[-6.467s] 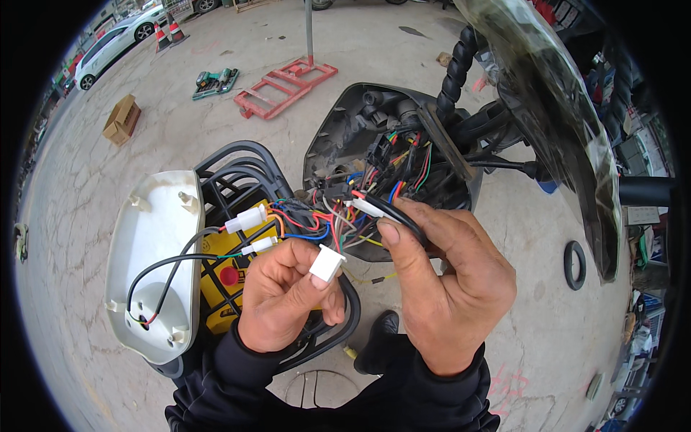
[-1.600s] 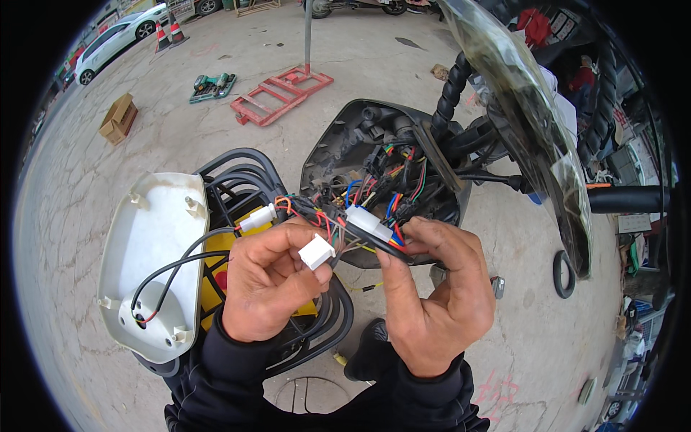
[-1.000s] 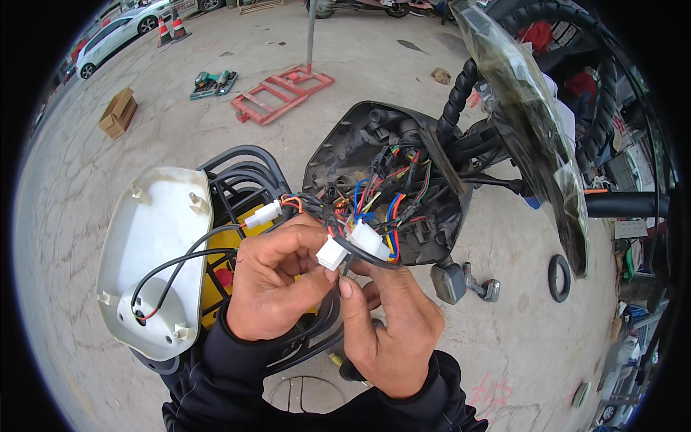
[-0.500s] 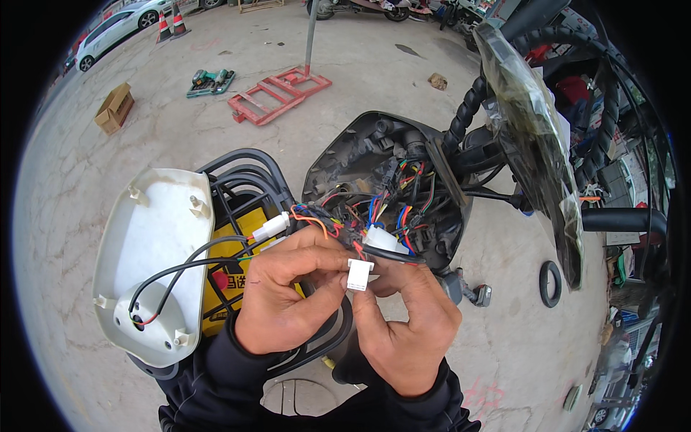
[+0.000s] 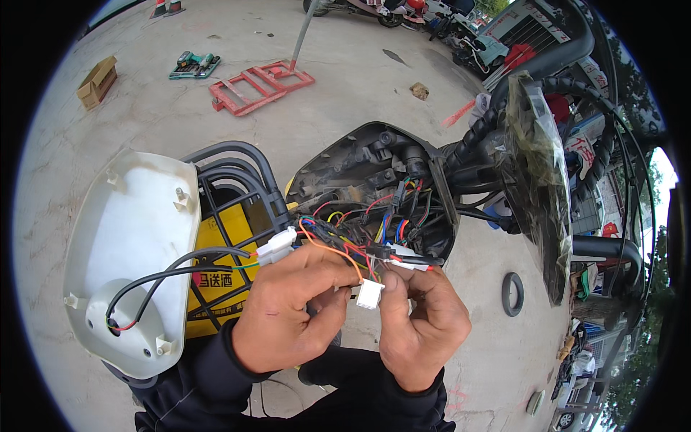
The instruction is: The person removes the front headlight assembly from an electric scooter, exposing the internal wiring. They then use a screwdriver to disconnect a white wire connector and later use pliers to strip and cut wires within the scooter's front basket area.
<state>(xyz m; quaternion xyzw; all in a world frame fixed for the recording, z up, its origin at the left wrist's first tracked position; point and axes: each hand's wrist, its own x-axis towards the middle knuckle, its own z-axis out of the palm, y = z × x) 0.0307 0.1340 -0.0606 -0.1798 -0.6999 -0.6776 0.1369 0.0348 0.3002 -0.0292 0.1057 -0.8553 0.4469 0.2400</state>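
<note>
My left hand (image 5: 288,313) is closed, its fingertips beside a white plug (image 5: 370,294) on orange and red wires; what they grip is hidden. My right hand (image 5: 421,327) pinches the wires at the plug's right side. Behind them a dark open housing (image 5: 356,155) holds a tangle of coloured wires (image 5: 389,223). A white connector (image 5: 275,247) above my left hand joins black leads that run into a pale plastic cover (image 5: 129,216) on the left.
A black rack (image 5: 245,160) over a yellow panel (image 5: 216,230), handlebars and a plastic-wrapped panel (image 5: 536,187) on the right. On the ground: cardboard box (image 5: 97,83), tool case (image 5: 193,66), red metal frame (image 5: 263,86), black ring (image 5: 512,294). Parked two-wheelers (image 5: 389,14) behind.
The small white plug and both hands have moved slightly lower and rightward. An orange wire now stretches down to that plug. The camera view has shifted, showing more at upper right.
</note>
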